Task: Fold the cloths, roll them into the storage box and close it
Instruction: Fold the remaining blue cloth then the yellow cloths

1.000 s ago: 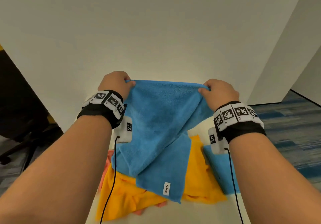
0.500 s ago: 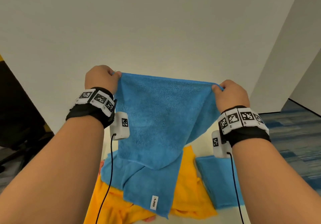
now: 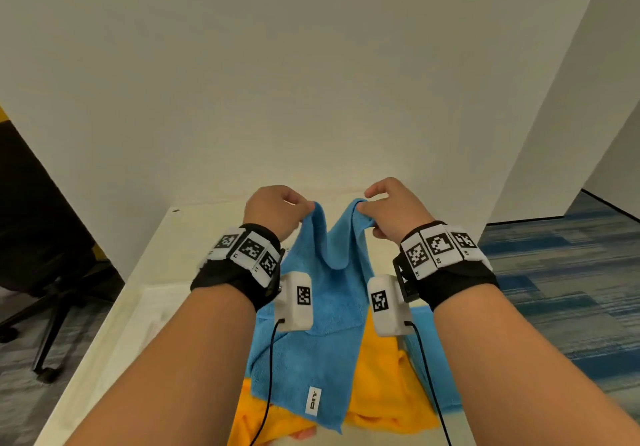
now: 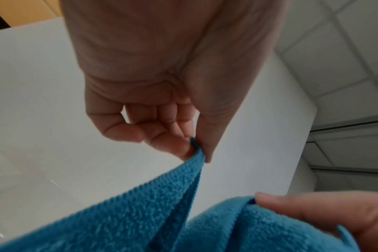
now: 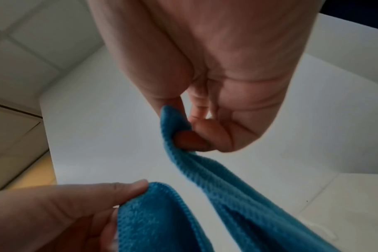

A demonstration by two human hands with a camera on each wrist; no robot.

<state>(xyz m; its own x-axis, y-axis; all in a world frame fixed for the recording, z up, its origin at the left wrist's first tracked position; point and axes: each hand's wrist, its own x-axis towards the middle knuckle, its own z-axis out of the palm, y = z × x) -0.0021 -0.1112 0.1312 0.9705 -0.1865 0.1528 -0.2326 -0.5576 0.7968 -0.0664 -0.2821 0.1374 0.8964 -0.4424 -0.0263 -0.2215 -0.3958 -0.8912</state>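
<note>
Head view: left hand point(image 3: 277, 211) and right hand point(image 3: 393, 210) each pinch top corner of blue cloth point(image 3: 322, 307), held above bench point(image 3: 152, 272), corners near, not touching. Risk: thin fingertip pinch slips, or corners meet uneven, fold crooked.

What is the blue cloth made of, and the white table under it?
The blue cloth looks like soft microfibre terry: fuzzy looped pile, stitched edge, limp drape from both hands. The table looks like smooth, hard white laminate or painted board, matte with a slight sheen; which one is unclear.
</note>
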